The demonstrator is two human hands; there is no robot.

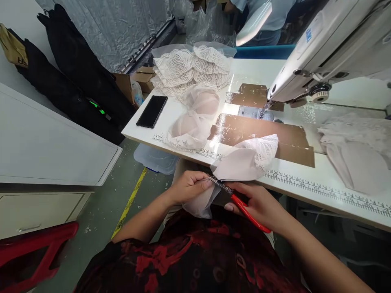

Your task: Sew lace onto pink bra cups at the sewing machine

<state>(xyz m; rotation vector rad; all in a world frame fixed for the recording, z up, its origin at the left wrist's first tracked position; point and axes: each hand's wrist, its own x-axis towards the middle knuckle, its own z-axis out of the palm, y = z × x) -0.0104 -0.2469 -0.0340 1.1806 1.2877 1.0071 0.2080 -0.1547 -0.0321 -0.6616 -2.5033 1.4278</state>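
Note:
Below the table's front edge, my left hand (195,188) pinches the edge of a pale, sheer fabric piece (203,205), which hangs beneath the fingers. My right hand (256,203) is closed around red-handled pliers (244,209). Their thin metal jaws point left and meet the fabric edge at my left fingertips; whether the jaws are closed cannot be made out. Just above both hands, a white bra cup with lace (249,158) lies over the table edge. A pair of pale padded cups (195,118) rests further left on the tabletop.
A sewing machine (324,53) with a lit lamp (253,24) overhangs the table (183,149). Stacked lace pieces (192,67), a black phone (152,111) and more pale fabric (360,150) lie on it. A plastic box (155,158) sits below; a person (269,20) stands behind.

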